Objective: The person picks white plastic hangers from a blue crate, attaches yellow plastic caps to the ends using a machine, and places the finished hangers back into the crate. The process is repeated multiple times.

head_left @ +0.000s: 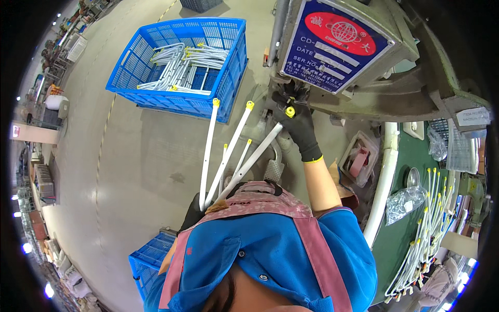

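The white tubes [254,155] stretched between the two hands in front of the person, gathered close by the left hand [191,215] and reaching, along the thickest one, to the right hand [301,130]. The right fingers were curled about that far end, where a yellow end piece [290,111] showed against the dark glove; how hard the tips pressed could not be seen. The left fingers were hidden behind the apron [270,202], so I cannot tell whether they pinched the tubes or lay loosely by them.

The tubes looked light for their length, stiff and not easily broken, with a smooth white coat that might slide a little under a glove and could scratch. Good places to take hold seemed the bare length just short of the yellow piece and the gathered ends by the left fingers, since the spread lengths would probably swing.

The long axis of the thickest tube slanted from beside the left fingers, away from the body and rightward, to the right fingers. Left of those fingers, the thinner ones fanned more nearly straight ahead, yellow tips outermost. The grey machine [400,57] stood just beyond the right fingers; a blue crate [156,99] sat farther off to their left.
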Demonstrator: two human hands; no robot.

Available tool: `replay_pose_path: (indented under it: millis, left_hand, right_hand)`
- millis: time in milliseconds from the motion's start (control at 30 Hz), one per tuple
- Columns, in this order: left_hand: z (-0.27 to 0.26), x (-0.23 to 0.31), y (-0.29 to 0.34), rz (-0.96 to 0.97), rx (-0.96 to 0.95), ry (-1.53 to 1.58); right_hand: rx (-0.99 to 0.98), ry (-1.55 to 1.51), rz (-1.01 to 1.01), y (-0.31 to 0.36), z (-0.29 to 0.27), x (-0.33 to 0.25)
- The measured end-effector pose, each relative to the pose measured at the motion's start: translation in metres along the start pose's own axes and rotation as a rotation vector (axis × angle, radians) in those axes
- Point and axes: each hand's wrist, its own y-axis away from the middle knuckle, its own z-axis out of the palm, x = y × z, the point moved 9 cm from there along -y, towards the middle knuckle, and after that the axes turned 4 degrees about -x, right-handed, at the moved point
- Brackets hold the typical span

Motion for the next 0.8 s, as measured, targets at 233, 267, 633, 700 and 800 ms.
replay_pose_path:
  millis: [233,267,633,700,800]
  left_hand:
    - [0.017,0.012,0.008,0.159,-0.006,-0.203]
    - [0.018,0.016,0.011,0.167,-0.001,-0.21]
    - [-0.019,-0.059,-0.005,0.083,0.044,-0.085]
    - [-0.027,-0.078,-0.017,0.078,0.003,-0.131]
    - [-0.034,-0.083,-0.017,0.125,0.007,-0.201]
  right_hand:
    - [0.014,-0.175,0.158,0.016,-0.005,0.01]
    - [0.007,-0.181,0.187,0.012,-0.003,0.013]
    - [-0.023,0.218,0.134,-0.007,0.007,0.006]
    - [0.01,0.209,0.055,-0.004,0.005,-0.004]
    - [0.027,0.199,-0.049,-0.005,0.005,-0.007]
